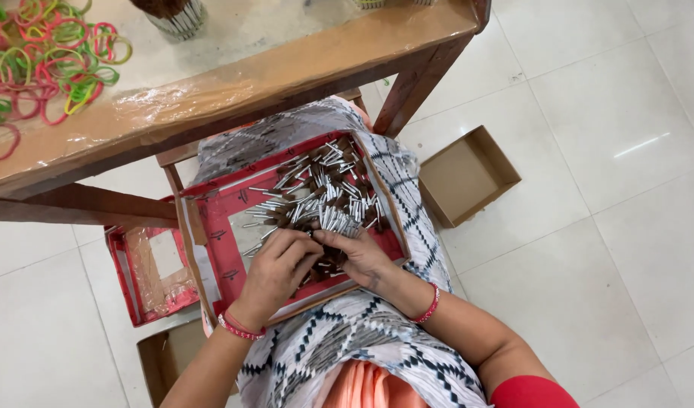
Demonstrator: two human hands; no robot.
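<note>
Red cardboard tray [227,198] holds slim silver sticks [324,198]; left hand [277,268] and right hand [356,255] fingers curl, gripping sticks.

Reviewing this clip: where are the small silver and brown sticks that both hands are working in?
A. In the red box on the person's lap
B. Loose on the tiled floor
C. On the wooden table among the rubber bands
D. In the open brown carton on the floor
A: the left hand and right hand reach into the pile of sticks, which lies inside the red box on the lap.
</note>
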